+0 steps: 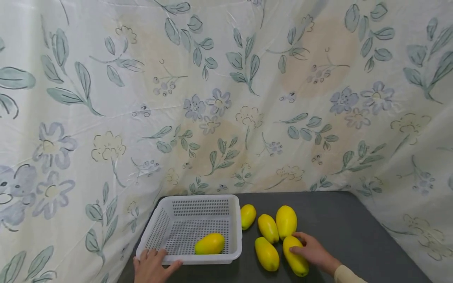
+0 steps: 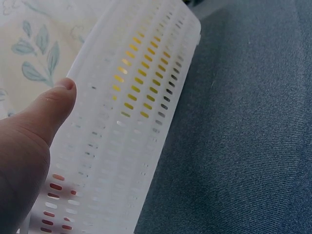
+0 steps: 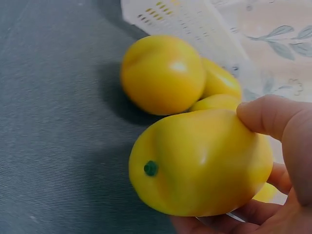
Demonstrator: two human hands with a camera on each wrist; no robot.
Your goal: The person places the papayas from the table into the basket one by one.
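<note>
My left hand grips the front wall of a white perforated basket, near its left corner. In the left wrist view the thumb lies along the outside, and the other fingers show reddish through the slots. One yellow mango with a greenish end lies inside by the front wall. To the right of the basket, my right hand holds a yellow mango between thumb and fingers. Its green stem spot shows in the right wrist view. The held mango's underside is hidden there.
Several more mangoes lie close together on the dark tabletop: one mango by the basket's right wall, others behind, and one mango left of the held one. A floral cloth hangs behind and along both sides.
</note>
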